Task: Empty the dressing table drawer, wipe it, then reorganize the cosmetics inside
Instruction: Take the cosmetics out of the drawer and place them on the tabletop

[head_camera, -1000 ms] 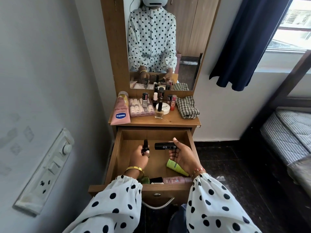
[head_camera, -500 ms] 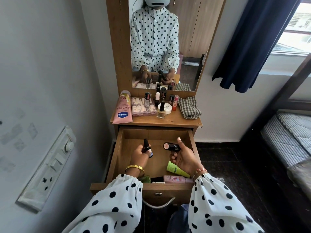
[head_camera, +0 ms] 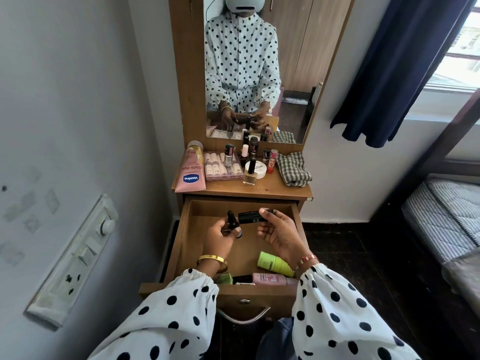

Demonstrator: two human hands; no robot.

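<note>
The wooden drawer [head_camera: 179,245] of the dressing table stands pulled out. Above its middle, my left hand [head_camera: 220,236] grips a small dark nail polish bottle [head_camera: 232,221], held upright. My right hand [head_camera: 279,232] holds a black cylindrical tube [head_camera: 250,217] sideways, its end close to the bottle. Near the drawer's front lie a lime green tube [head_camera: 274,263], a pink bottle [head_camera: 270,278] and a small green item [head_camera: 224,278] partly hidden by my sleeve. On the tabletop [head_camera: 267,189] are a pink Vaseline tube [head_camera: 191,168], a box of small bottles [head_camera: 220,166] and several polish bottles.
A folded checked cloth [head_camera: 292,168] lies at the tabletop's right end. A mirror [head_camera: 259,74] rises behind the table. A switchboard [head_camera: 78,255] is on the left wall. A dark curtain [head_camera: 394,68] and a bed [head_camera: 446,216] are to the right.
My right hand has turned the black tube from end-on to sideways and brought it closer to the bottle. The camera has tipped slightly; my left hand has hardly moved.
</note>
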